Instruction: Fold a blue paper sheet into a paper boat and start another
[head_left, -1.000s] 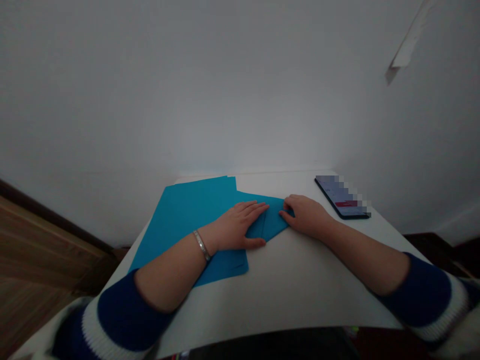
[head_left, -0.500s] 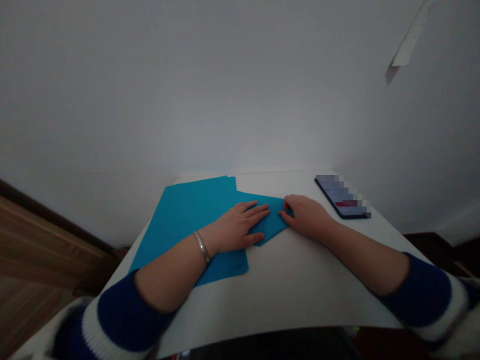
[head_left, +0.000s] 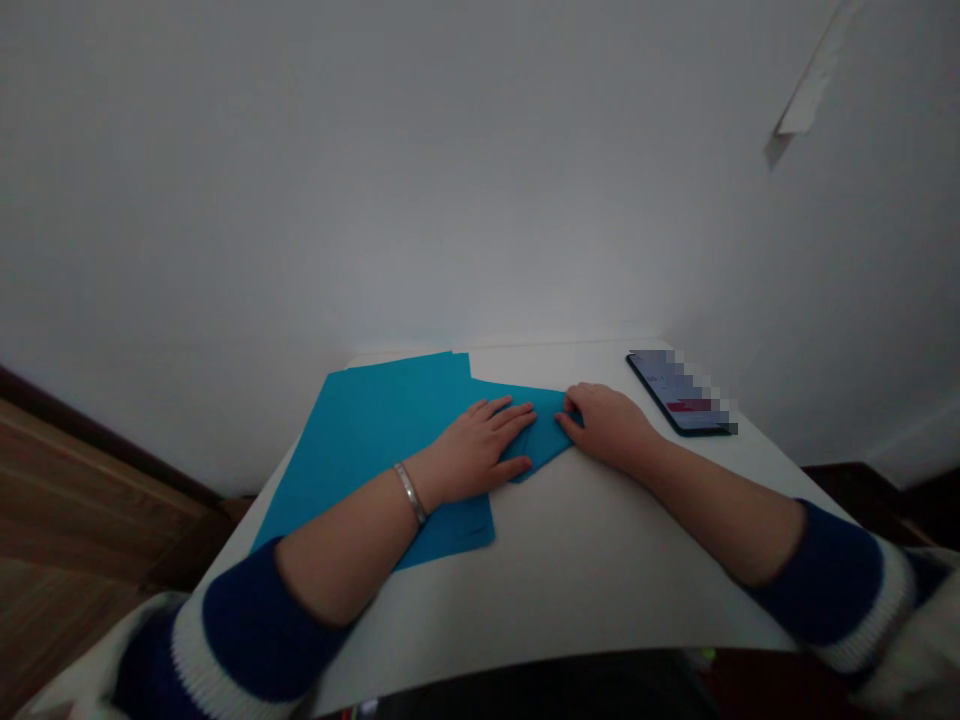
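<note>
My left hand lies flat with fingers stretched out on a folded piece of blue paper, pressing it onto the white table. A silver bracelet sits on that wrist. My right hand rests at the folded paper's right corner with its fingers curled and its fingertips pressing the paper's edge. Under the folded piece and to its left lies a stack of flat blue sheets.
A phone with a lit screen lies at the table's far right. The table stands against a white wall. A strip of tape hangs on the wall at the upper right. Wooden floor shows at the left.
My left hand has slid slightly over the folded paper, its thumb drawing in toward the fold. My right hand stays at the right corner. The view has shifted a little.
</note>
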